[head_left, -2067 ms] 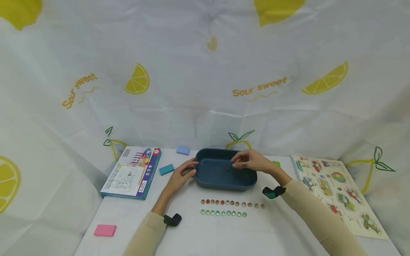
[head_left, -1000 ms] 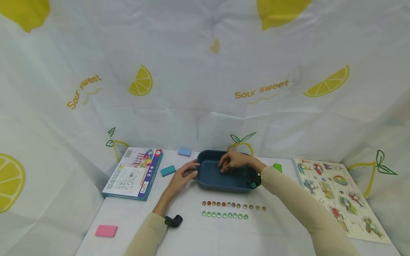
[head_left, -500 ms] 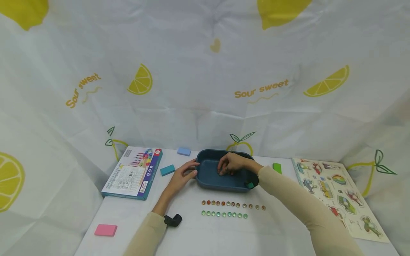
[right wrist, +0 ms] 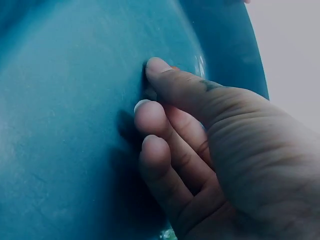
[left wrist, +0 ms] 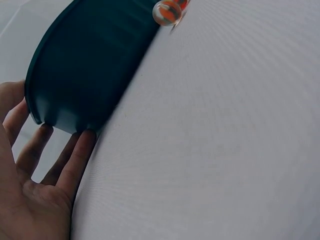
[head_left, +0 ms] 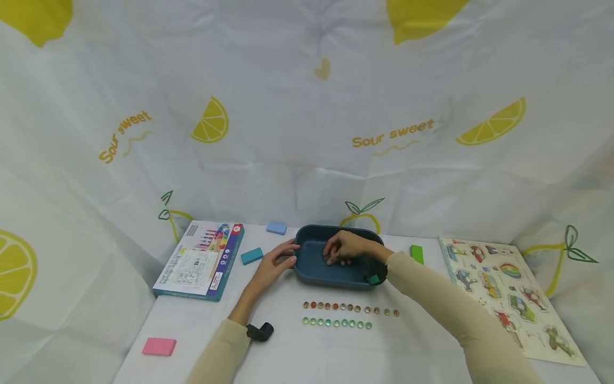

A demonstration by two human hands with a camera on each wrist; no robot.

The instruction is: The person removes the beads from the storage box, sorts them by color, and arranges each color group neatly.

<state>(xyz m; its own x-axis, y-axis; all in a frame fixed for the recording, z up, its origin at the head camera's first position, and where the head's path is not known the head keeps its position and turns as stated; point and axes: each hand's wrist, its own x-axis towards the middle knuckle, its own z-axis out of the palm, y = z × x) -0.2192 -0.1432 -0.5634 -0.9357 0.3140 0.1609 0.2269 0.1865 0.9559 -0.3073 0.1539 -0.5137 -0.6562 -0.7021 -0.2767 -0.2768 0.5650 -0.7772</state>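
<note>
A dark blue tray (head_left: 312, 274) stands at the back of the table. My left hand (head_left: 269, 266) steadies its left end; in the left wrist view its fairly straight fingers (left wrist: 75, 160) touch the end wall, thumb near the rim. My right hand (head_left: 346, 248) reaches inside, low over the tray floor. Seen from the right wrist, thumb and index finger pinch a small marble, of which only an orange sliver (right wrist: 174, 67) shows behind the thumb. In front of the tray lie a row of orange-brown glass marbles (head_left: 335, 306) and a row of green marbles (head_left: 337, 323).
At the left lies a boxed set (head_left: 196, 261), with a teal block (head_left: 251, 256), a light blue block (head_left: 276, 228) and a pink block (head_left: 159, 346) about it. Right of the tray are a green block (head_left: 417, 254) and a picture puzzle board (head_left: 513, 298). A lemon-print cloth (head_left: 307, 160) hangs behind.
My right hand has moved left and down into the tray, its fingers now over the spot where a reddish marble showed. The left hand keeps its place at the tray's end.
</note>
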